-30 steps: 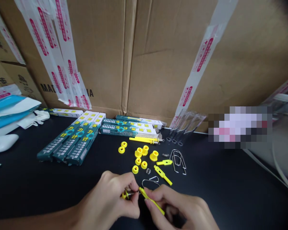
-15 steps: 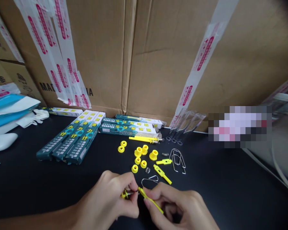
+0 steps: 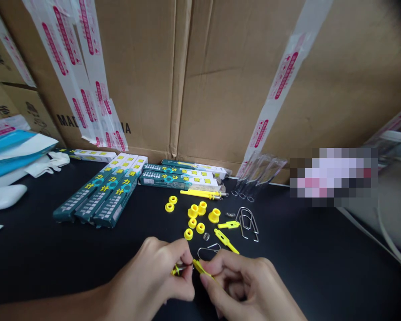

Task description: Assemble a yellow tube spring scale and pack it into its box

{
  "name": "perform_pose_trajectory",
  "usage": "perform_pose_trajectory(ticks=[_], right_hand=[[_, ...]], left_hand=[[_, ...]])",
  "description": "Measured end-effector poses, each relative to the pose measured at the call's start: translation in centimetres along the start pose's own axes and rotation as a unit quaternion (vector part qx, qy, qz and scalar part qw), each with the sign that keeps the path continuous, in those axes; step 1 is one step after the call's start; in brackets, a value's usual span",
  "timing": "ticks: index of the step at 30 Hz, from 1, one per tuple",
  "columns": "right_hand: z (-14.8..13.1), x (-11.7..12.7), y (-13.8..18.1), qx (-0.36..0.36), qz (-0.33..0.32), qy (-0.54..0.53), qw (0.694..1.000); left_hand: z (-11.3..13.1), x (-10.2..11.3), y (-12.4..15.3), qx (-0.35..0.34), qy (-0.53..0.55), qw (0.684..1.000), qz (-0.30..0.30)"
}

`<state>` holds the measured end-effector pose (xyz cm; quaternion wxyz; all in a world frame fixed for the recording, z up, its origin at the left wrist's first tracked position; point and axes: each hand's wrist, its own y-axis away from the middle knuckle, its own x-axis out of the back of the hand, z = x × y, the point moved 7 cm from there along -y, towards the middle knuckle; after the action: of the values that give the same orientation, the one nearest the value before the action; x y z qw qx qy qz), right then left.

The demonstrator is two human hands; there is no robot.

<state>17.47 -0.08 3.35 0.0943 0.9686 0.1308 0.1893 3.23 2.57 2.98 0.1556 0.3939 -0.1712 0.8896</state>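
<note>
My left hand pinches a metal spring with a yellow plastic end piece, partly covered by my fingers. Between the thumb and fingers of my right hand is a yellow plastic rod, its tip close to the spring's end. I cannot tell whether the two are hooked together. Just beyond the fingers lie a bent wire hook, a small coil, two more yellow rods, one of them slotted, and several yellow collars.
Larger wire hooks and a loose spring lie to the right, clear tubes behind them. Spring-scale boxes stand left and at the back. A large cardboard carton walls the far edge of the black table.
The yellow rod in my right hand has turned, and less of its lower end shows past my fingers. My left hand keeps its pinch, almost in place. The view shifts slightly.
</note>
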Motion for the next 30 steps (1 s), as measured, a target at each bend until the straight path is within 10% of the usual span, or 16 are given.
perform_pose_trajectory(ticks=[21, 30], right_hand=[[1.6, -0.4, -0.3, -0.039, -0.041, -0.079, 0.995], [1.8, -0.2, -0.1, -0.039, -0.012, -0.109, 0.993]], left_hand=[[-0.4, 0.3, -0.2, 0.018, 0.11, 0.993, 0.029], [-0.9, 0.3, -0.1, 0.101, 0.185, 0.975, -0.064]])
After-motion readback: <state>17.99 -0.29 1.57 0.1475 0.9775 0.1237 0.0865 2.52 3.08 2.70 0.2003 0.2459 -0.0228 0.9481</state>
